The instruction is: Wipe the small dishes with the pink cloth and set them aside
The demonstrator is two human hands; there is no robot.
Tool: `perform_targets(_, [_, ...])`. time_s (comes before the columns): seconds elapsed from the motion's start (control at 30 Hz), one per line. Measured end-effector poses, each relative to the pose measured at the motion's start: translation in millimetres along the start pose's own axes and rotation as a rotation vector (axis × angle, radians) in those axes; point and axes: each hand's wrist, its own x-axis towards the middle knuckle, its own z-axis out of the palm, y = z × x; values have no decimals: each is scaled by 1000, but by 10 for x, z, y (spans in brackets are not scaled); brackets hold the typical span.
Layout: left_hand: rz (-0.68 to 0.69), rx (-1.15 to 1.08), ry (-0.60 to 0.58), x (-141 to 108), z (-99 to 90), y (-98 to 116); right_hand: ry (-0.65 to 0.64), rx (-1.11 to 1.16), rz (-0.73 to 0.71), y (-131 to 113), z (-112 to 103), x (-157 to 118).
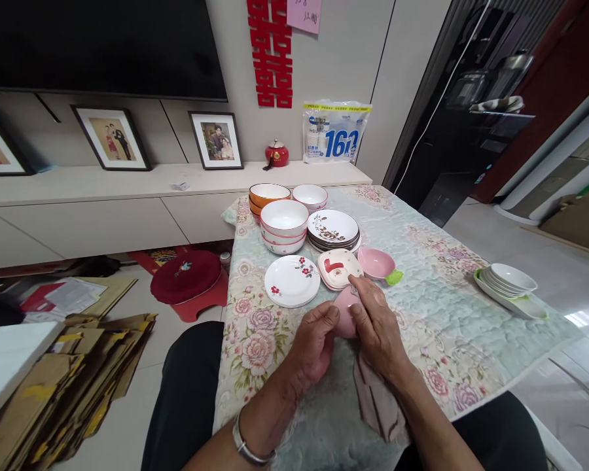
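Observation:
My left hand (318,337) grips the left edge of a small pink bowl (346,313), held up over the table's near part. On the bowl's right side, my right hand (379,322) is closed round it, with a striped cloth (377,399) hanging below. Just beyond are a square cream dish with a red pattern (341,267), a pink bowl with a green leaf-shaped handle (375,263) and white flowered plates (292,281). Farther back stand white bowls (285,219), orange bowls (269,193) and dark-rimmed plates (333,227).
The flowered tablecloth (258,353) covers the table. At its right lie small white bowls on a green-edged dish (513,281). A red stool (189,278) and flattened cardboard (53,392) are on the left. A low cabinet (103,190) runs behind.

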Motion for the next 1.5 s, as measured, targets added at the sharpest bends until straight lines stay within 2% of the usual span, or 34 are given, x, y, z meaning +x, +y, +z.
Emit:
perform_targets(0.1, [2,-21,4,21,-13,1,22,17,48,32,9,-2])
perform_targets(0.23, [35,-89,82,65,-43,6,95,39,133,49,6,-15])
perform_targets(0.33, [54,-142,138,88,-59,4,147,158,237,70,14,-31])
perform_targets(0.43, [47,-173,167,96,-69,-6,201,242,267,91,30,-50])
perform_targets(0.53, [44,-184,170,99,-83,-12,290,174,234,81,34,-62])
perform_targets(0.6, [39,-182,167,100,-91,-10,326,92,158,46,29,-63])
perform_targets(0.73, [26,-165,171,90,-79,12,310,-23,6,-64,18,-61])
perform_targets(0.87, [32,-178,145,64,-55,20,241,-43,-52,-143,14,-68])
perform_targets(1.0, [28,-188,96,58,-74,14,160,54,-99,-162,-43,-53])
perform_targets(1.17, [51,-150,113,72,-99,52,-95,190,-73,-133,-256,-10])
perform_targets(1.27, [37,-98,110,60,-76,75,-181,243,-84,-101,-397,6])
perform_targets(1.37, [63,-41,112,45,-44,91,-315,321,31,-52,-468,10])
perform_targets(1.43, [127,3,127,37,-34,111,-427,364,154,0,-452,8])
perform_targets(1.5, [204,60,133,25,-37,144,-486,382,213,68,-396,8])
